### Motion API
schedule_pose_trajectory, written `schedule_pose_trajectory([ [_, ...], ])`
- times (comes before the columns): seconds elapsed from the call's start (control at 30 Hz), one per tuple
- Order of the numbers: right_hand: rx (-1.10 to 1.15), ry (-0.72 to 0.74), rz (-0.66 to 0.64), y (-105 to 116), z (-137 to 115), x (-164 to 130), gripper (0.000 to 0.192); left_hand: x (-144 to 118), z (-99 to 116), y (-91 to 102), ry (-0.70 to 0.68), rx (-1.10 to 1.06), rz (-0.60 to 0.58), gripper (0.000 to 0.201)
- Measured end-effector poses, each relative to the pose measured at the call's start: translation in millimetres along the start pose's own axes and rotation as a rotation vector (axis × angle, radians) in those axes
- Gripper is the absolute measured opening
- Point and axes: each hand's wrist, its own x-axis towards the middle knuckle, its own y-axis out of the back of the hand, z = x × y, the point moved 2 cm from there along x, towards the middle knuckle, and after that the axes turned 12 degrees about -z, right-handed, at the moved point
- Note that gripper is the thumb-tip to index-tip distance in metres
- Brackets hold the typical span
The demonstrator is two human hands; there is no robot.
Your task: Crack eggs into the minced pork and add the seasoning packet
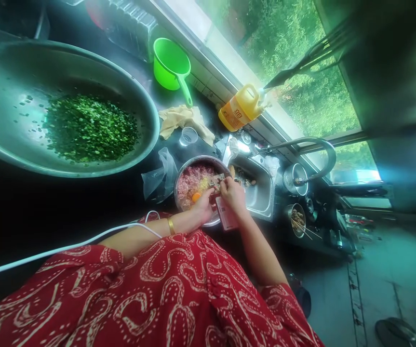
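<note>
From where I stand, the pale packet (226,217) hangs from the right hand (234,195)'s closed grip, long axis running bodyward; the left hand (203,207) curls beside it, nearer the minced meat (189,183), its hold impossible to tell.

The bowl (209,160) has room above its left half; left hand (204,206) and right hand (234,193) block its right, a bag (161,174) its left.
</note>
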Motion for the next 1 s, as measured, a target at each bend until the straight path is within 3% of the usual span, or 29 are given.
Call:
schedule_pose_trajectory([
  [0.47,0.088,-0.053,0.025,6.5,-9.3,2.5,0.023,4.0,8.5,5.6,0.019,-0.078,-0.026,0.025],
  [0.73,0.352,0.011,0.043,-0.5,-9.2,5.9,0.037,4.9,10.6,6.0,-0.041,-0.075,-0.004,0.005],
  [0.87,0.449,-0.006,0.108,-2.7,-7.7,7.5,0.033,0.3,13.0,-1.0,-0.126,-0.12,-0.03,0.01],
  [1.0,0.481,-0.003,0.132,-2.7,-13.1,1.8,0.034,-2.7,14.1,-5.5,-0.064,-0.193,-0.007,0.016],
])
